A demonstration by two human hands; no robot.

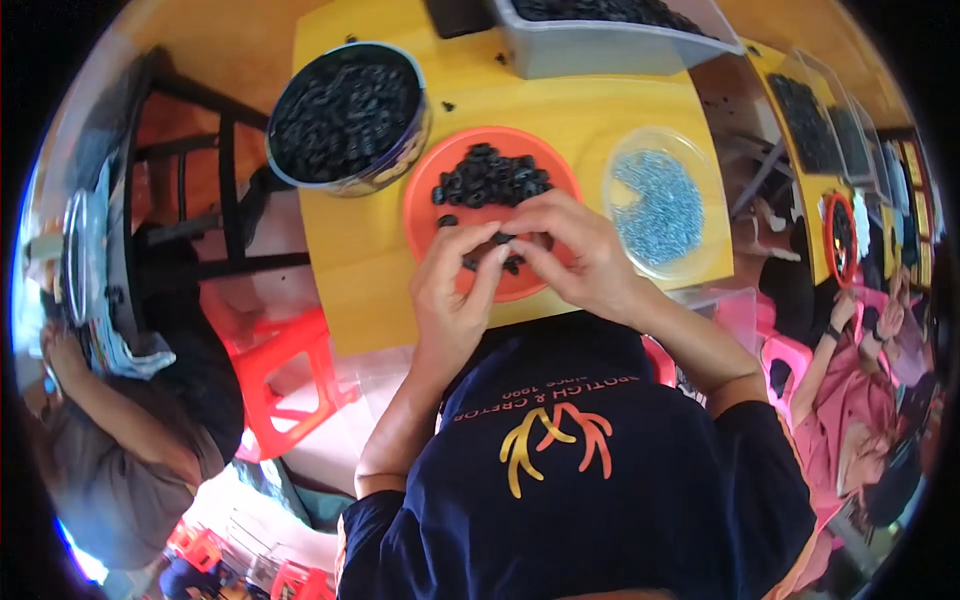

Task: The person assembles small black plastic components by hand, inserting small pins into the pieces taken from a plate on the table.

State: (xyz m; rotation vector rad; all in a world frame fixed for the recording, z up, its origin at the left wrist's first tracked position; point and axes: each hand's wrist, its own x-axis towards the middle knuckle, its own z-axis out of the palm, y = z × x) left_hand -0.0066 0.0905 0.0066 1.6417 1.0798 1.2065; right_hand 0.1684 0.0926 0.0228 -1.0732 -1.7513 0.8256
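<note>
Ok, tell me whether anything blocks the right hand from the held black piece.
Nothing visible does: the right hand touches the held black piece directly, alongside the left hand, over the orange bowl.

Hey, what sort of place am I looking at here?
Probably a small hand-work workshop, judging by the tub heaped with small black parts, the clear container of silvery-blue pieces, and another person in pink near a second yellow table.

The bowl (440, 155) is orange-red, the parts (490, 180) black.
</note>
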